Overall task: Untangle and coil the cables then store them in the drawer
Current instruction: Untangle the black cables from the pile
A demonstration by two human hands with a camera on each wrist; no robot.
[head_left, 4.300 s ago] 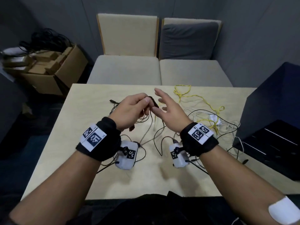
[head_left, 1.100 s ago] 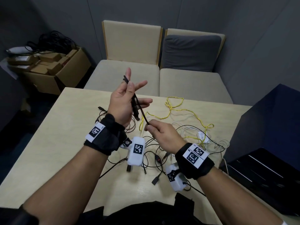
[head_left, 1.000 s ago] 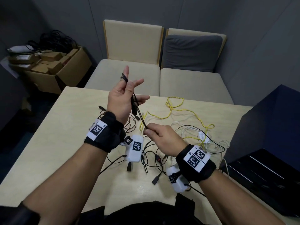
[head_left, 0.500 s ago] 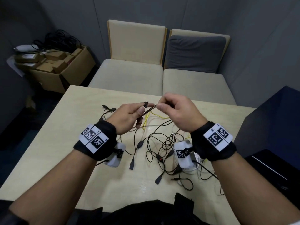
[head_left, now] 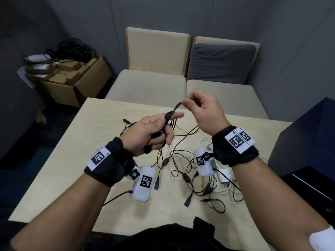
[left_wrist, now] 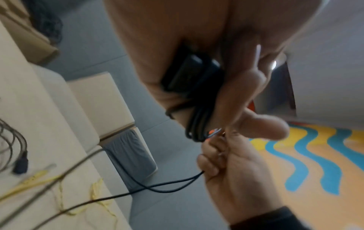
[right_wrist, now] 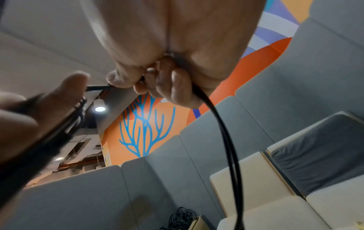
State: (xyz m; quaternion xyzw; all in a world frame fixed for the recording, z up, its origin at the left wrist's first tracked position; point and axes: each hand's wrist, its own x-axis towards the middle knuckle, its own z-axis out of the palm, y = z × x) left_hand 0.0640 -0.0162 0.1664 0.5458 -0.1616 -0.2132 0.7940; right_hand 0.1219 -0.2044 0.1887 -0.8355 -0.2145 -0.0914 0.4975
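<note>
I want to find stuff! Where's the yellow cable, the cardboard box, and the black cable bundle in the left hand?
yellow cable (head_left: pixel 183 130), head view, on the strand lying on the table.
cardboard box (head_left: pixel 72 91), head view, on its front wall.
black cable bundle (head_left: pixel 171 117), head view, on the looped strands by the left hand's fingers.

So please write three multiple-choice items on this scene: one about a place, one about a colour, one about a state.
1. Where is the cardboard box?
A. on the table
B. on the floor, left of the table
C. on a seat

2. What colour is the cable that both hands hold?
A. black
B. yellow
C. white

3. What does the right hand do?
A. lies flat on the table
B. hangs idle
C. pinches the cable

Answers:
1 B: the box stands beside the table.
2 A: the cable in the left hand is black.
3 C: the right hand pinches it above the table.
</note>
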